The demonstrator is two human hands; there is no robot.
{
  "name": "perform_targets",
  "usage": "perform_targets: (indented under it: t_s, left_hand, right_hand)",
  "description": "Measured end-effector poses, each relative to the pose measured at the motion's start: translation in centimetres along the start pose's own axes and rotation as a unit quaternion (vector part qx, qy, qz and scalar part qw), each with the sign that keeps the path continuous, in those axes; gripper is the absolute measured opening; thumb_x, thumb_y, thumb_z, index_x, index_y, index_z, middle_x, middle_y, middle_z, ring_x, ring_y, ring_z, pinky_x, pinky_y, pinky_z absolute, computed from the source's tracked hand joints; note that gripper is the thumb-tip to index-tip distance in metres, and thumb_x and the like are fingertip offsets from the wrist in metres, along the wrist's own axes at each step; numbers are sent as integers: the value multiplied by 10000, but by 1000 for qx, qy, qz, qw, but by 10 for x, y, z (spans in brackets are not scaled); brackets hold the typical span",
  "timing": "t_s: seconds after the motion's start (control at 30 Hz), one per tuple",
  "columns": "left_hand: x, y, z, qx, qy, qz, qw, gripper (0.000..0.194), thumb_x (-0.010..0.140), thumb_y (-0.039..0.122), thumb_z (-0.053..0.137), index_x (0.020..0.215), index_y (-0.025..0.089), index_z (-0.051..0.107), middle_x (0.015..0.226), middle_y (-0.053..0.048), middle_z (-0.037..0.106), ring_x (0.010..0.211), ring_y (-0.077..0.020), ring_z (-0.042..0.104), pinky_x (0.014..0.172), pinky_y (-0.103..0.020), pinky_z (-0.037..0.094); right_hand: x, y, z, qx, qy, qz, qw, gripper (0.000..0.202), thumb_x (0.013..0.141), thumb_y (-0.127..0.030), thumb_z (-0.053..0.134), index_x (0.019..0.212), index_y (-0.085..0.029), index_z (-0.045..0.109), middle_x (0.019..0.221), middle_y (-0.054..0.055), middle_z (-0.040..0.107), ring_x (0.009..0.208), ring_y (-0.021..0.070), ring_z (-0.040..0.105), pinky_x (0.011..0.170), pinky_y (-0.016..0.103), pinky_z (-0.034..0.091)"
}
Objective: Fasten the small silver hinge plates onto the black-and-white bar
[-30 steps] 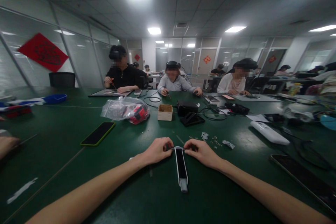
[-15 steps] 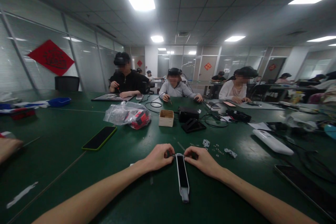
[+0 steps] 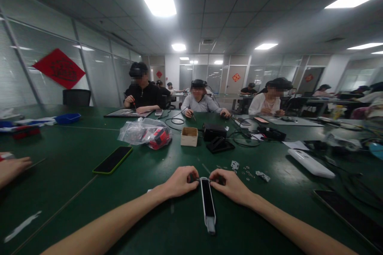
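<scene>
A slim white device with a long black face (image 3: 208,201) lies on the green table, its grey end towards me. At its far end, my left hand (image 3: 183,180) is closed in a pinch on the left side. Opposite it, my right hand (image 3: 228,183) pinches at the right side of the same end. Whatever the fingertips hold is too small to make out. Beyond my right hand are small metal plates (image 3: 263,176) and several little rings (image 3: 247,173).
A green-edged phone (image 3: 113,160) lies left, with another person's hand (image 3: 13,170) at the far left. Ahead are a bagged red item (image 3: 146,132), a small box (image 3: 189,137) and a black stand (image 3: 220,145). A white case (image 3: 311,163) and dark phone (image 3: 348,215) lie right.
The view has tilted up slightly. Both my hands keep nearly the same pinch at the device's far end. The other person's hand at the left has shifted slightly right.
</scene>
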State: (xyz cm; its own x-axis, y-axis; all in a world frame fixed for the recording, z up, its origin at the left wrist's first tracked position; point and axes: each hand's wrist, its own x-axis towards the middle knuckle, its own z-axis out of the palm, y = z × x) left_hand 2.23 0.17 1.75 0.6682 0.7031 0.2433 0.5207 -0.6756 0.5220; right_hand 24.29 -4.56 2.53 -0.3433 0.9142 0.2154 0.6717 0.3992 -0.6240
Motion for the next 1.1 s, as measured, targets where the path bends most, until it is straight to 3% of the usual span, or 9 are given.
perform_targets:
  t_s: [0.3, 1.1]
  left_hand:
    - [0, 5, -3, 10, -6, -7, 1000, 152, 822, 282, 561, 900, 162, 612, 797, -5, 616, 675, -132, 554, 594, -220, 430]
    - [3, -4, 3, 0, -2, 11, 1000, 157, 827, 303, 569, 901, 172, 614, 801, -2, 616, 673, -130, 558, 591, -218, 429]
  right_hand:
    - [0, 8, 3, 5, -3, -11, 1000, 150, 827, -281, 563, 919, -192, 642, 882, 18, 644, 773, 150, 575, 653, 259, 440]
    - [2, 12, 4, 21, 2, -15, 1000, 127, 803, -249, 582, 900, -182, 628, 863, 14, 641, 763, 144, 570, 644, 251, 432]
